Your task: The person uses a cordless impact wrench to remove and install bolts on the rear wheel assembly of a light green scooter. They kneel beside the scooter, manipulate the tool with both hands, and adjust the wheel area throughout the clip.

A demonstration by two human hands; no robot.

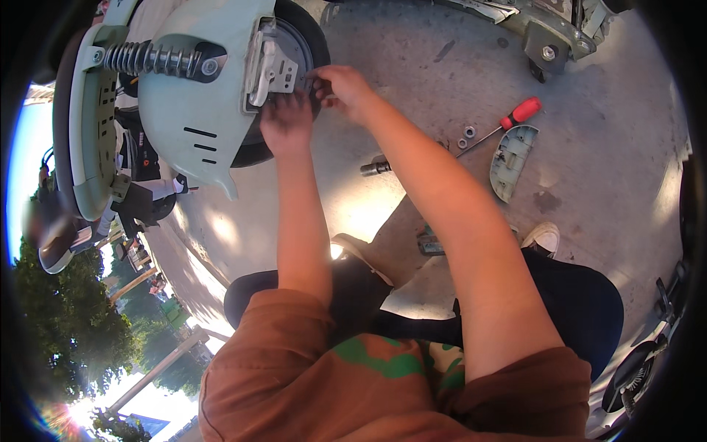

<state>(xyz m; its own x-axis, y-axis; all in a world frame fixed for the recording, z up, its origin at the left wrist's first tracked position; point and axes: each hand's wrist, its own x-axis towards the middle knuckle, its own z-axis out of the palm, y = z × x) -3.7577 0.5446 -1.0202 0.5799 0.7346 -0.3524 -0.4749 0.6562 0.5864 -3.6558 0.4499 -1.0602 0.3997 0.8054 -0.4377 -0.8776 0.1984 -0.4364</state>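
A pale green scooter [180, 118] fills the upper left, its black-tyred wheel [313, 37] facing me. Beside the wheel hub sits a silver metal bracket [278, 70] with several holes. My left hand [287, 124] reaches to the lower edge of this bracket; its fingertips are blurred and partly hidden against the wheel. Just right of it, my right hand [342, 90] is at the wheel's side, with thumb and fingers curled together. Whatever the right fingers pinch is too small to make out.
On the concrete floor to the right lie a red-handled screwdriver [524, 110], two metal nuts [469, 132] and a pale green curved cover [513, 163]. A dark socket-like tool end [375, 169] shows left of my right forearm. Another vehicle's metal frame [549, 51] stands at upper right.
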